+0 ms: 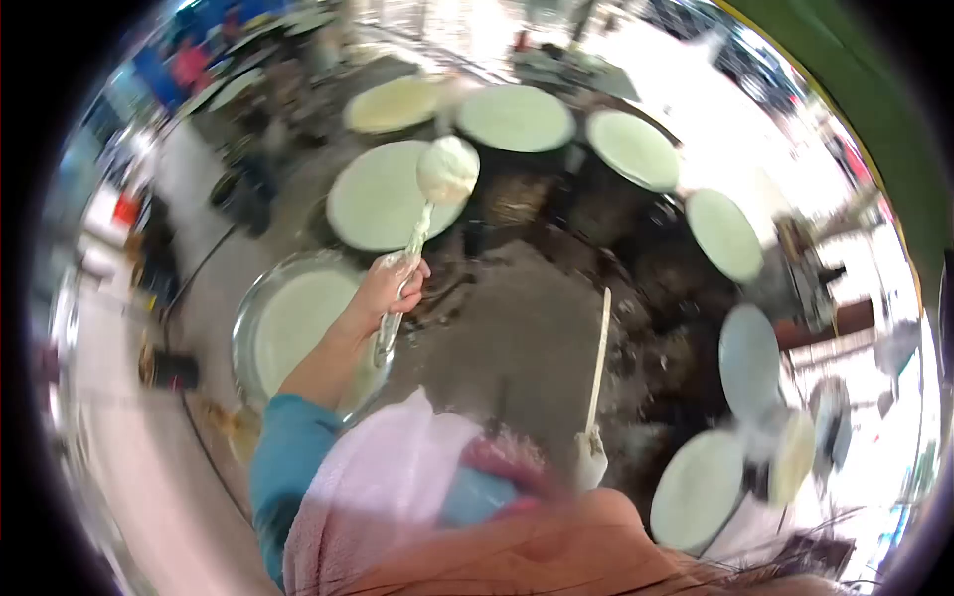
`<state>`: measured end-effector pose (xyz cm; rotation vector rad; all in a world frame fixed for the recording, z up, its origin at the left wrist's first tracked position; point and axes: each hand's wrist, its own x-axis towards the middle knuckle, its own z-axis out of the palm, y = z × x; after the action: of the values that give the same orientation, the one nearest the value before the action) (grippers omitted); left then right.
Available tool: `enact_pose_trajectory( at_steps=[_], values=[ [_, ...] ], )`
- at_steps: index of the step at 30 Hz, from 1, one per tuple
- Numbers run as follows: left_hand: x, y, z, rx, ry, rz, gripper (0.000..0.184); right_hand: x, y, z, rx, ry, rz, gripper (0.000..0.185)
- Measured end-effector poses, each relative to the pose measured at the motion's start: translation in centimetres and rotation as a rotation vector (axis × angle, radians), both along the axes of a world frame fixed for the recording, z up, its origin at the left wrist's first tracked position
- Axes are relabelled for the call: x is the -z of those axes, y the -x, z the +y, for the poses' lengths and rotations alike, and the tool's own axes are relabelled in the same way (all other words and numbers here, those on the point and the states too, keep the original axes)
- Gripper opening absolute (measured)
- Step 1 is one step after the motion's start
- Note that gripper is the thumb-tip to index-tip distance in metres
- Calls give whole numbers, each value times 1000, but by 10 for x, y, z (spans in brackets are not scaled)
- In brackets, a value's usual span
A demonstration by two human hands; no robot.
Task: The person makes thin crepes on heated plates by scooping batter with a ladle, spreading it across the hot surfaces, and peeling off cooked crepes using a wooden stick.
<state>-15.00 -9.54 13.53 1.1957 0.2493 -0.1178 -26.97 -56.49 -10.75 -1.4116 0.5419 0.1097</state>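
My left hand [391, 290], at the end of a teal sleeve, is closed around the handle of a ladle [449, 171]. The ladle's round bowl carries pale, creamy batter and hangs above a broad round pan [370, 204] filled with a pale layer. Smears of the same batter coat the handle. Below my forearm sits a wide metal basin [260, 298] of pale liquid. Toward the right stands a thin wooden stick [600, 358] with a whitish piece [591, 463] at its lower end. No right hand can be made out; my face and clothing block the lower middle.
Several round pans, among them one at the back [515, 119] and one at the lower right [698, 489], curve around a dark central surface [497, 328]. At the far right is a greyish round plate [750, 363]. A cable [204, 263] runs along the left floor.
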Motion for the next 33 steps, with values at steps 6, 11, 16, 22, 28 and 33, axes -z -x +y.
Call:
enact_pose_trajectory(
  at_steps=[6, 11, 16, 22, 28, 33],
  values=[
    [84, -139, -154, 697, 268, 359, 30, -13, 4, -55, 419, 153, -17, 43],
    [85, -207, -367, 1075, 243, 456, 28, -18, -15, -137, 879, -19, -58, 45],
    [86, -281, -623, 1462, 156, 311, 31, -1, -54, -250, 1042, -54, -99, 47],
    [111, -291, -816, 1364, -23, 241, 25, -37, -150, -334, 1038, 557, 10, 48],
    [199, -298, -891, 1260, -212, 121, 24, -15, -214, -345, 829, 765, 595, 50],
    [214, -365, -879, 1289, -605, -527, 38, 42, -258, -335, 1226, 597, 313, 40]
  ],
)
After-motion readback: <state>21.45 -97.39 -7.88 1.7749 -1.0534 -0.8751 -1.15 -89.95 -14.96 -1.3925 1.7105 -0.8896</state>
